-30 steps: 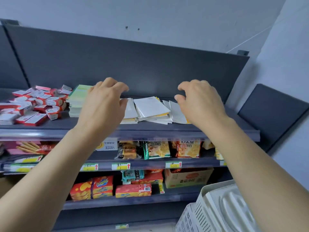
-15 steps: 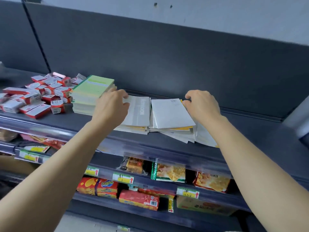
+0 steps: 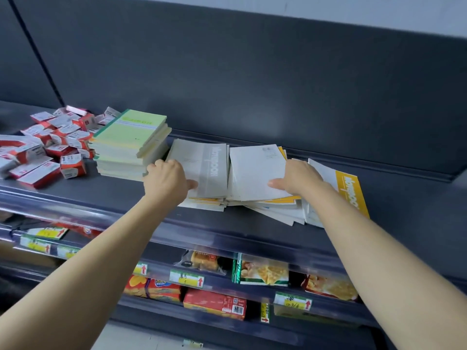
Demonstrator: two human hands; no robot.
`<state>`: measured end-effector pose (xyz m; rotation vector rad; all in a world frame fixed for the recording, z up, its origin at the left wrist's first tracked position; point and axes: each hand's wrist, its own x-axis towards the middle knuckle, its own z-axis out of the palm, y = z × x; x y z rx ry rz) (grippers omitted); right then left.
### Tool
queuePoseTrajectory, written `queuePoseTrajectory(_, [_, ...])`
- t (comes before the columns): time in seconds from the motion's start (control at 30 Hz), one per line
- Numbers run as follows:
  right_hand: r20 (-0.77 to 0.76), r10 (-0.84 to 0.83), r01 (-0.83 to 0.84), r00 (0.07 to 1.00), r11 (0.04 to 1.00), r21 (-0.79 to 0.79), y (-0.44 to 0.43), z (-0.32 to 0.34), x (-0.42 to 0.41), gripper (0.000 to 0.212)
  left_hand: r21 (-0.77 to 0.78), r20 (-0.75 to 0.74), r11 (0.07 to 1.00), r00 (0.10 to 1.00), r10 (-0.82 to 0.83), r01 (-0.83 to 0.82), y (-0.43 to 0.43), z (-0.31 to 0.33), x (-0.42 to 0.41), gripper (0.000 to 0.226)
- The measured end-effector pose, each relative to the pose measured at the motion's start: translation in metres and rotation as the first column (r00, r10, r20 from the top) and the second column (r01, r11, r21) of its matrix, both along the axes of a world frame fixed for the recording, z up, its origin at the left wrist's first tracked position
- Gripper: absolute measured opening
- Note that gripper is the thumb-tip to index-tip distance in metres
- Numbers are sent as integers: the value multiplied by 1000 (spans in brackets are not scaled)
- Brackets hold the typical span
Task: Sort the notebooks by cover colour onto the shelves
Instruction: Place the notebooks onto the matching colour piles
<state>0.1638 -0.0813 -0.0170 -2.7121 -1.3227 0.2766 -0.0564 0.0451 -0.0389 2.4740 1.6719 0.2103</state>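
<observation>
Near: lower shelves with snack packs (image 3: pixel 262 271) and price tags (image 3: pixel 187 277), not part of the task. Both forearms reach up to the top shelf (image 3: pixel 121 193).

Left hand (image 3: pixel 166 180) grips the left edge of the grey-cover pile (image 3: pixel 209 168), thumb flat on top, fingers curled over the edge. Right hand (image 3: pixel 300 178) grips the right edge of the white-cover pile (image 3: pixel 255 170), thumb on the cover, fingers tucked behind it. The two piles touch, mid-shelf.

Progress, as a guess: early to midway. The green stack (image 3: pixel 131 137), far left and just beside the grey pile, looks sorted and squared. The two held piles are mixed, with yellow edges under the pale covers, and a yellow notebook (image 3: pixel 351 190) fans out to the right. All of that is still to sort.

Hard to tell: the right fingertips, the covers lower in the piles, how many notebooks there are, and whether the top pale covers are fronts or backs. The red-and-white boxes (image 3: pixel 50 147) at far left are cut off by the frame.
</observation>
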Motion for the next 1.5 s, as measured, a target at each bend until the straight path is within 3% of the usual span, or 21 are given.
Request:
queuePoseTrajectory(0.2, [-30, -61, 61, 998, 998, 12, 6, -3, -4, 36, -92, 1, 996, 1000, 6, -6, 18, 2, 0, 60])
queuePoseTrajectory(0.37, [-8, -137, 137, 991, 989, 64, 9, -5, -9, 25, -141, 159, 990, 987, 8, 15, 14, 5, 2, 52])
queuePoseTrajectory(0.47, [-61, -237, 243, 970, 962, 124, 9, -6, -8, 47, -115, 228, 993, 973, 39, -13, 16, 2, 2, 40])
queuePoseTrajectory(0.67, [-59, -351, 355, 935, 906, 229, 1, 1, -4, 40, -52, 293, 998, 955, 40, -26, 24, 11, -6, 39])
queuePoseTrajectory(0.9, [-105, -360, 375, 927, 891, 256, -2, -2, -5, 34, -88, 94, 996, 996, 5, 3, 31, 4, -7, 41])
queuePoseTrajectory(0.97, [-97, -344, 358, 934, 900, 249, -3, -4, -5, 21, -93, 64, 996, 998, 11, -5, 32, 3, -8, 45])
queuePoseTrajectory(1.03, [-74, -343, 350, 937, 905, 240, -4, -5, -4, 9, -91, 61, 996, 998, -9, 14, 31, 1, -9, 46])
queuePoseTrajectory(1.17, [-65, -349, 354, 935, 905, 234, -2, -4, -5, 29, -65, 62, 996, 997, -57, 61, 31, 2, -13, 41])
queuePoseTrajectory(1.23, [-55, -340, 343, 939, 909, 236, -1, -3, -7, 28, -94, 92, 994, 995, -47, 56, 31, 4, -15, 20])
queuePoseTrajectory(1.27, [-54, -336, 339, 940, 911, 234, 0, -3, -9, 25, -105, 122, 994, 992, -28, 41, 31, 5, -15, 14])
queuePoseTrajectory(1.33, [-61, -324, 329, 944, 914, 239, 1, -3, -12, 15, -128, 150, 991, 989, -4, 23, 28, 7, -16, 27])
queuePoseTrajectory(1.4, [-86, -325, 336, 942, 909, 247, 2, -2, -14, 10, -118, 179, 993, 984, 1, 20, 25, 9, -15, 11])
queuePoseTrajectory(1.5, [-139, -329, 355, 934, 897, 265, 2, 2, -14, 27, -151, 233, 988, 970, 66, -31, 21, 8, -6, 42])
